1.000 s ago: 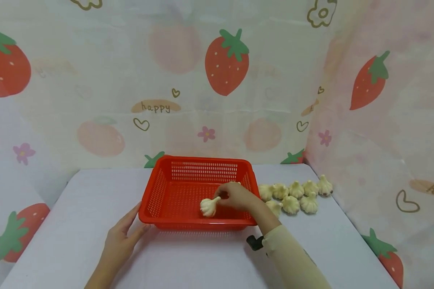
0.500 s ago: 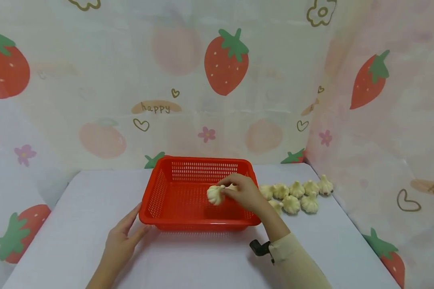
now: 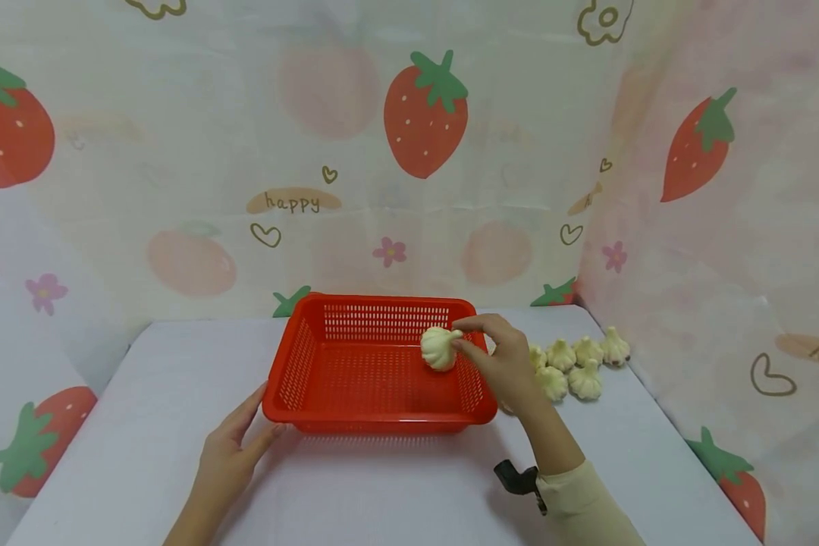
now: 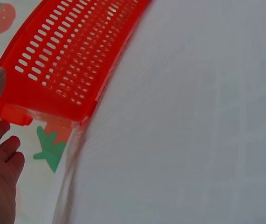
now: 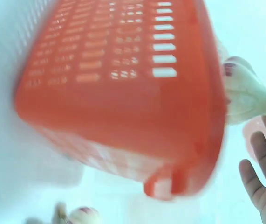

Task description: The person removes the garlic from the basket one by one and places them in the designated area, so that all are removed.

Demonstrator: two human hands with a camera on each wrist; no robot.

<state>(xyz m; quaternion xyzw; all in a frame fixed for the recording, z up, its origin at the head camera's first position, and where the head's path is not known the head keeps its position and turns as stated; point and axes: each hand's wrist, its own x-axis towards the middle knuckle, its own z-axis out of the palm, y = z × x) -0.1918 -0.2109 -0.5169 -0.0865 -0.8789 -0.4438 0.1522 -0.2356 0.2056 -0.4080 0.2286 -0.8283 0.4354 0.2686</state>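
Note:
My right hand (image 3: 508, 364) pinches a white garlic bulb (image 3: 439, 349) by its stem, thumb and forefinger together. The bulb overlaps the right side of a red perforated plastic basket (image 3: 368, 417) in the head view. In the right wrist view, the garlic bulb (image 5: 244, 93) shows beyond the basket's rim, with purple marks on its skin. At the basket's front left corner, my left hand (image 3: 228, 451) grips the rim. Thumb above and fingers below the edge show in the left wrist view, where the basket wall (image 4: 72, 51) slants across the upper left.
Several more garlic bulbs (image 3: 585, 383) lie in rows on the white tablecloth (image 3: 355, 493) right of the basket, some hidden behind my right hand. A patterned cloth (image 3: 389, 152) with strawberries hangs behind the table. A black device (image 3: 515, 478) sits at my right wrist.
My right hand has lifted the garlic bulb from low over the basket's middle up and to the right, towards its right rim. The left hand and the basket stay in place.

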